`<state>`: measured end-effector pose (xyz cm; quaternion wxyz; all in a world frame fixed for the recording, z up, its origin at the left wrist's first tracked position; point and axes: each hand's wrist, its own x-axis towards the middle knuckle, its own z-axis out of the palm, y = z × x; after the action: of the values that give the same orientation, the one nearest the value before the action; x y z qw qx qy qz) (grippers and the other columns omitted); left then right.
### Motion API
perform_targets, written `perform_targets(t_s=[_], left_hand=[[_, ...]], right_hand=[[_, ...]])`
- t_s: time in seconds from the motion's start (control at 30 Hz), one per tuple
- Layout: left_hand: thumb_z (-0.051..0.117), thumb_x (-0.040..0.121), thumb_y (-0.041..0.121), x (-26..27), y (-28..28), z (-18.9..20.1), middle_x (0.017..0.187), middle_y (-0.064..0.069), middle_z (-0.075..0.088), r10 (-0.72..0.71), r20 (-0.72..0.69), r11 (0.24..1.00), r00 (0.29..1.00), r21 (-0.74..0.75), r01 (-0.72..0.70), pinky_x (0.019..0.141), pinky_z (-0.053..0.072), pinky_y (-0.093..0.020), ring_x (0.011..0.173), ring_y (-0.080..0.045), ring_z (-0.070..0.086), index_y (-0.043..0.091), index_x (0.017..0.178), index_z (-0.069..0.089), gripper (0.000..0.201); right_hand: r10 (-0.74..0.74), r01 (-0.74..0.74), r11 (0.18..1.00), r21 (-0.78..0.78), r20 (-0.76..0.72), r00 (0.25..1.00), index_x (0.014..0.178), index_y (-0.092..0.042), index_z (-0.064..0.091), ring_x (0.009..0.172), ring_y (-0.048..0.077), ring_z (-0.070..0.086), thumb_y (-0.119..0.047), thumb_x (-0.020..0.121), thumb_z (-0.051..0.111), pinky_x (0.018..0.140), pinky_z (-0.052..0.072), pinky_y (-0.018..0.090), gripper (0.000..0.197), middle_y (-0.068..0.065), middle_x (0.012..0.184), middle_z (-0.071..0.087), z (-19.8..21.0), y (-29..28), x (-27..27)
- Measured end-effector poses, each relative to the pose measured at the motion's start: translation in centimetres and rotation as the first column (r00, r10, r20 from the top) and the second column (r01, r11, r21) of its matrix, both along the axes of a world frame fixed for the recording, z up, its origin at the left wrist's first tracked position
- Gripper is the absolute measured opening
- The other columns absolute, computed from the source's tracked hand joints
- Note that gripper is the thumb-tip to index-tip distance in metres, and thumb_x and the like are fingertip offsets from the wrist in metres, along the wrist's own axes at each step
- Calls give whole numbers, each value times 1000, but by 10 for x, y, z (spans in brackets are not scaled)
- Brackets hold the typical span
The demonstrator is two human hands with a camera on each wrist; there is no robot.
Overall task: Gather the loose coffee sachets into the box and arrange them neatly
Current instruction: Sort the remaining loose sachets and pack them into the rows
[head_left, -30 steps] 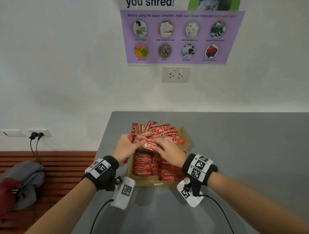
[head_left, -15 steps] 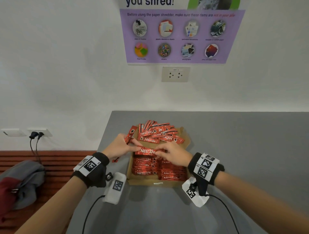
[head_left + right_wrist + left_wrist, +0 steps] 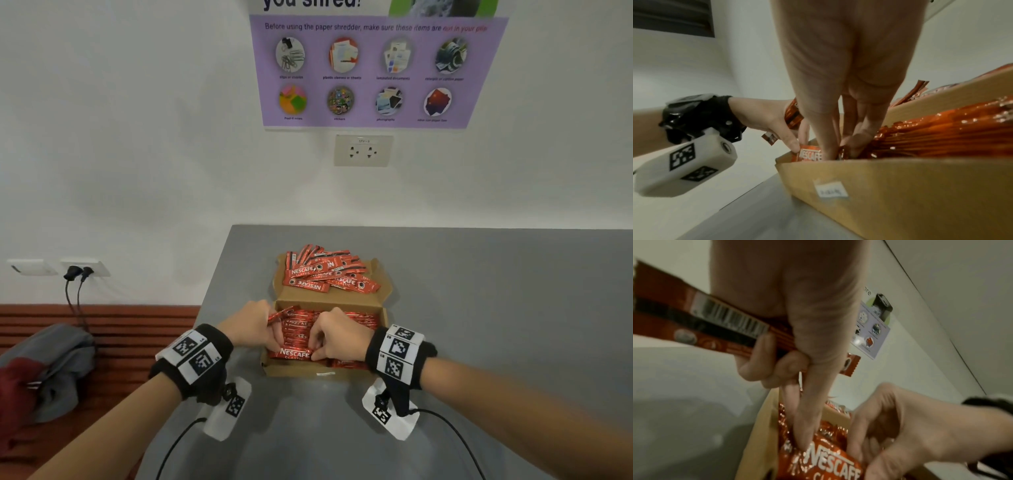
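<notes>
Cardboard box (image 3: 301,369) on grey table (image 3: 479,308), lid flap open at far side. Left hand (image 3: 251,325) at box's near-left corner: thumb and forefinger pinch left end of top sachet (image 3: 294,353), other fingers curled round spare sachet (image 3: 701,321). Right hand (image 3: 337,337) pinches same top sachet's right end, fingertips down among packed sachets (image 3: 359,320). Loose sachets (image 3: 325,274) heaped on lid flap, untidy.

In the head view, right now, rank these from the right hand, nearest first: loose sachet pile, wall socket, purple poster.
1. Loose sachet pile, on the box's open flap just beyond the right hand.
2. Wall socket, on the wall above the table.
3. Purple poster, above the socket.
</notes>
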<state>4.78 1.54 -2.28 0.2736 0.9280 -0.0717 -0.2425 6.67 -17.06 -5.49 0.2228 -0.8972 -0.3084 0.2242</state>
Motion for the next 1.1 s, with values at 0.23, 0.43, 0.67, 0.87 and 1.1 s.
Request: perform_targets(t_s=[0.23, 0.43, 0.67, 0.87, 1.1], left_hand=[[73, 76, 11, -2, -7, -10, 100, -8, 69, -70, 100, 993, 992, 99, 61, 83, 48, -20, 93, -20, 64, 4, 93, 67, 19], [66, 81, 16, -1, -8, -21, 101, -8, 68, -98, 119, 985, 988, 152, 80, 84, 52, -27, 91, -21, 65, 9, 91, 63, 13], [77, 73, 29, 2, -12, -26, 108, 0, 64, -104, 120, 968, 987, 242, 73, 82, 47, -22, 97, -17, 62, 16, 106, 58, 40], [74, 77, 28, 4, -9, -24, 106, 0, 67, -88, 121, 984, 989, 165, 67, 78, 48, -18, 93, -14, 64, 15, 102, 62, 32], [63, 88, 22, 7, -18, -9, 72, 12, 58, -48, 207, 980, 977, -182, 87, 60, 42, -10, 64, -1, 56, 28, 73, 53, 19]], right_hand=[[46, -42, 998, -53, 83, 996, 81, -7, 65, 76, 19, 62, -11, 72, 75, 70, 46, 22, 13, 8, 84, 70, -2, 5, -2], [90, -80, 994, -74, 130, 987, 78, -7, 65, 81, 24, 64, -7, 75, 70, 74, 50, 29, 6, 9, 84, 69, -7, 7, -6], [98, -92, 994, -52, 131, 986, 75, -8, 64, 74, 19, 62, -19, 75, 75, 74, 50, 29, 15, 7, 82, 69, -6, 4, -3], [39, -37, 999, -19, 119, 992, 83, -12, 63, 69, 10, 55, -38, 73, 75, 62, 42, 21, 31, 0, 83, 67, -2, -7, 4], [-106, 30, 923, 383, 179, 978, 131, -20, 44, 74, -2, 52, -31, 87, 62, 66, 42, 10, 48, -6, 105, 56, 14, -14, 12]])
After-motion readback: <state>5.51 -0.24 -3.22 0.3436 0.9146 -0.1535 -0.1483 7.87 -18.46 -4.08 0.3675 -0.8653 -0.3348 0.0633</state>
